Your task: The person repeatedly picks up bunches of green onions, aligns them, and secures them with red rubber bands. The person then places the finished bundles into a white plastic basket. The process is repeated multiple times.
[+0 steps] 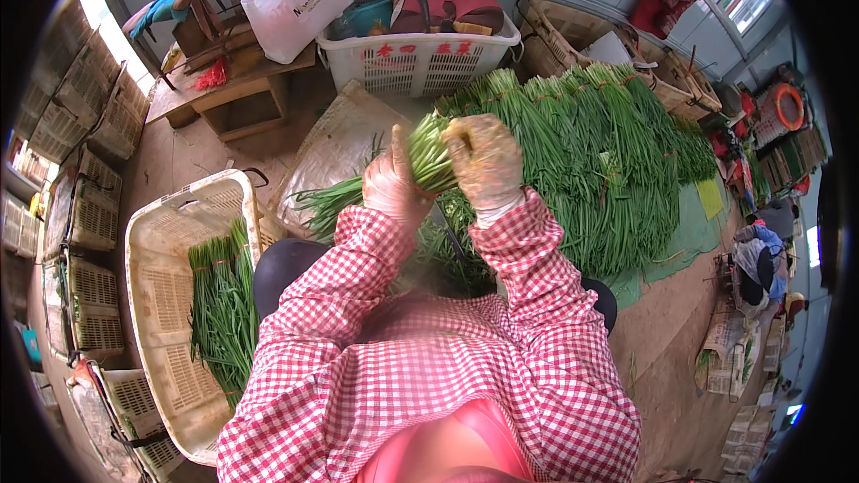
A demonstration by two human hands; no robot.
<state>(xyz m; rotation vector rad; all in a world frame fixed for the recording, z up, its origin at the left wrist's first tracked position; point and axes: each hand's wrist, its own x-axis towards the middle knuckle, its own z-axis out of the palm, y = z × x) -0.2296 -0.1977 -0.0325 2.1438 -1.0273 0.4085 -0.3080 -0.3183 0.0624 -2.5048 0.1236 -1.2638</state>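
My left hand (391,182), in a pale glove, is wrapped around a bunch of garlic chives (429,154). Its pale stem ends point up and its green leaves trail out to the left. A reddish band shows at the lower side of the bunch. My right hand (486,157), in a stained glove, is curled against the right side of the stems; whether its fingers pinch anything is hidden. Close by on the right lies a large pile of banded chive bunches (604,168). Below my hands, loose chive leaves (436,248) lie between my knees.
At my left stands a plastic crate (158,268) holding banded chives (218,302). Ahead are a white crate (419,64) with bags in it, a white bag (295,3) and a wooden bench (235,104). More crates (94,201) are stacked far left. A green sheet (694,228) lies under the pile.
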